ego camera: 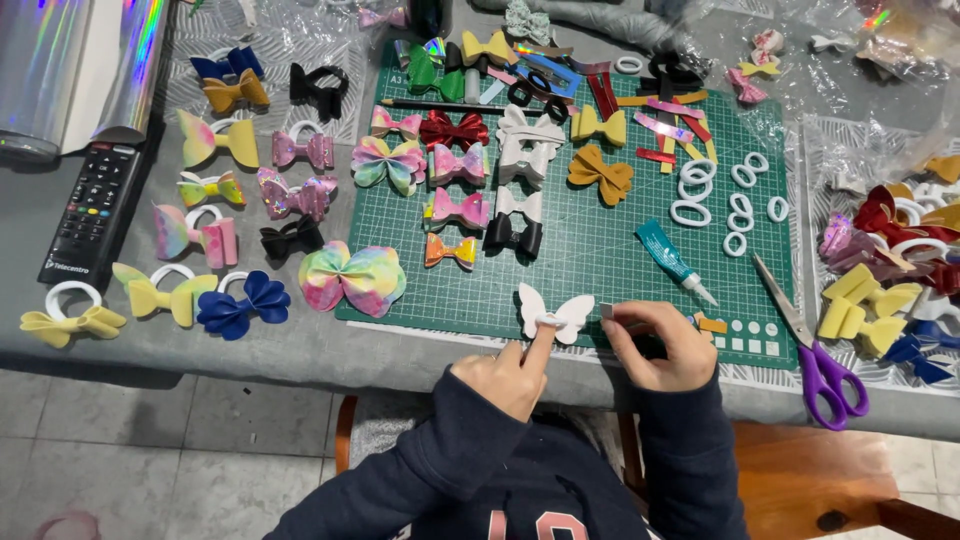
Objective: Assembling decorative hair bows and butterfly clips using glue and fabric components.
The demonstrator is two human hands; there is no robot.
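Head view: white bow [555, 312] under left hand [505, 372] fingertip.

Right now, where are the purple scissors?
In the head view, the purple scissors lie at the right, across the green cutting mat's lower right corner, beside the right hand and below the white rings.

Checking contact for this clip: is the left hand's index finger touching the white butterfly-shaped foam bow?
Touching. The head view shows the left hand pressing its index fingertip onto the centre of the white butterfly-shaped foam bow.
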